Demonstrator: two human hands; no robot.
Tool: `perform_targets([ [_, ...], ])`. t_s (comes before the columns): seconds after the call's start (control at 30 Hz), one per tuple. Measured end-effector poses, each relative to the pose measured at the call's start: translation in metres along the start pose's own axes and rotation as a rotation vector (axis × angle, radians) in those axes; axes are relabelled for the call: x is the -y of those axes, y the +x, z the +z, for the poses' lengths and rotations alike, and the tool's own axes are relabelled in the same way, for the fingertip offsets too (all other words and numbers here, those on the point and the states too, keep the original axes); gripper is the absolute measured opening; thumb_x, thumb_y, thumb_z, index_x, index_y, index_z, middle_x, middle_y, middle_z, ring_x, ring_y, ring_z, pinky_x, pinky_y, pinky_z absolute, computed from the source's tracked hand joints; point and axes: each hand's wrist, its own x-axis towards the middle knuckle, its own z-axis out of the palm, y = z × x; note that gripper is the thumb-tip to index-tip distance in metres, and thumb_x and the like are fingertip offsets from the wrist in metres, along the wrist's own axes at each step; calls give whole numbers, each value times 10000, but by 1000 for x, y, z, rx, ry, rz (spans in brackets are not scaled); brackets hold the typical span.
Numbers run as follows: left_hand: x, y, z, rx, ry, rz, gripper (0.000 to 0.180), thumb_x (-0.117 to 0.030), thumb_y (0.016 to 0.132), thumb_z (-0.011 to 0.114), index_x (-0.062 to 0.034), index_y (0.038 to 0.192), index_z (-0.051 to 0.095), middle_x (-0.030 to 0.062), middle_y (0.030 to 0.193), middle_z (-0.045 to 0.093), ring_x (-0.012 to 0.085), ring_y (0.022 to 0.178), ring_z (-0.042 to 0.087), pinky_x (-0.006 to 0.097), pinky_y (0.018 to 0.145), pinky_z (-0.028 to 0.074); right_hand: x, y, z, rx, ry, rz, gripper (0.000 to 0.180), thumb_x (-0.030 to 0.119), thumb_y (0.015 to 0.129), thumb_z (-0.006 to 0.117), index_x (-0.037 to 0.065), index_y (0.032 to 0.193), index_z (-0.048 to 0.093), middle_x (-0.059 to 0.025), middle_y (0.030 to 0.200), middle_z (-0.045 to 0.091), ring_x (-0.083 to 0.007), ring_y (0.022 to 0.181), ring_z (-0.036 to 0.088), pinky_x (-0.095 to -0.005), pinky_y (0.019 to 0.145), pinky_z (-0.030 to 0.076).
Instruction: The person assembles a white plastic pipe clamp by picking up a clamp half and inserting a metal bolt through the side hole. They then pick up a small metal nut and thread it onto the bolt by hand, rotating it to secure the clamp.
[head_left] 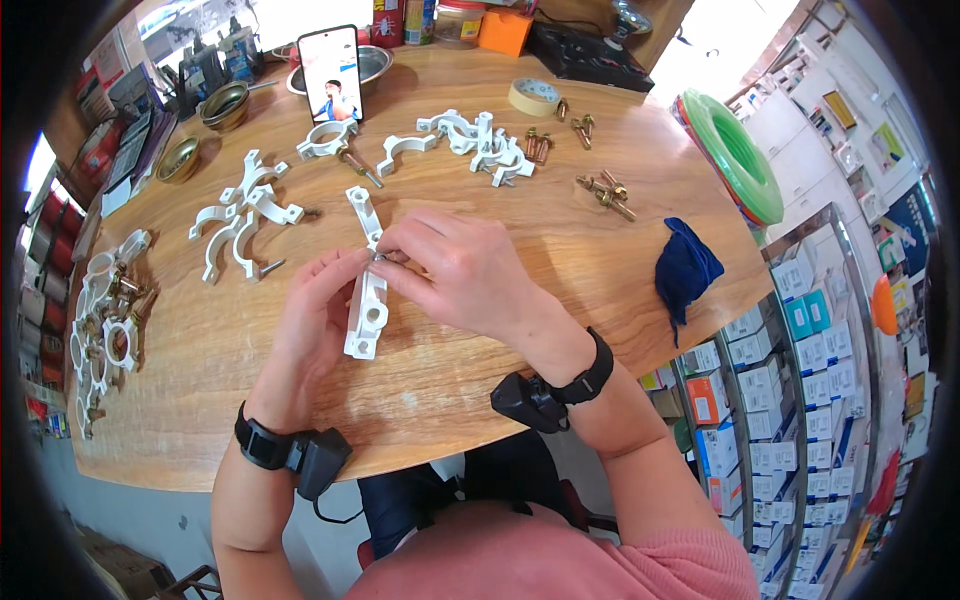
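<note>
Above the middle of the table I hold a white plastic pipe clamp [368,308], opened out lengthwise. My left hand [322,300] is closed on its left side, thumb and fingertips at the centre joint. At that same joint my right hand [455,268] pinches a small metal fastener [378,257], mostly hidden by the fingertips. To the left lie loose white clamp halves [240,240] with a few screws. Farther off are a clamp ring [326,139] with a bolt [358,166] beside it, and a pile of clamp halves [485,145].
Joined clamps with bolts [120,342] line the table's left edge. Brass-coloured bolts [608,195] and a dark blue cloth pouch [685,268] lie right. Behind stand a phone [332,80], tape roll [534,97] and metal bowls [180,160]. Green coiled hose [735,155] and boxed shelves flank the right.
</note>
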Motion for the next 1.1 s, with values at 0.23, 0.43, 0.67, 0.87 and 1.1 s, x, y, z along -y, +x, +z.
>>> perform_targets([
  [0.23, 0, -9, 12, 23, -46, -140, 206, -227, 817, 490, -43, 896, 538, 11, 763, 531, 99, 674, 498, 256, 546, 430, -1, -2, 3, -52, -89, 12, 169, 200, 697, 645, 68, 717, 541, -36, 647, 523, -190, 542, 539, -279, 454, 412],
  [0.43, 5, -4, -3, 5, -36, -156, 217, -252, 821, 436, -65, 891, 522, 39, 805, 570, 152, 678, 555, 307, 539, 487, 1, -2, 4, -24, -50, 23, 190, 233, 708, 635, 67, 726, 546, -34, 670, 536, -195, 551, 545, -283, 470, 423],
  [0.67, 7, -6, 3, -143, -36, -105, 200, -223, 788, 506, -50, 866, 566, -5, 688, 538, 83, 594, 503, 213, 509, 407, 3, 0, 0, 28, 54, 1, 143, 176, 703, 625, 79, 803, 595, -31, 695, 554, -190, 579, 554, -276, 479, 426],
  [0.87, 3, -7, 5, -150, -40, -68, 174, -204, 793, 508, -51, 846, 571, -12, 683, 538, 69, 596, 498, 201, 500, 385, 7, 1, 0, 32, 97, 29, 119, 161, 702, 627, 82, 785, 595, -31, 683, 561, -186, 576, 557, -276, 483, 427],
  [1.1, 5, -5, 1, -101, -7, -84, 161, -179, 792, 491, -42, 831, 566, -4, 696, 541, 76, 595, 496, 213, 498, 387, 4, -1, 5, -12, 3, 61, 173, 210, 702, 647, 67, 716, 550, -36, 636, 542, -189, 547, 551, -275, 458, 419],
])
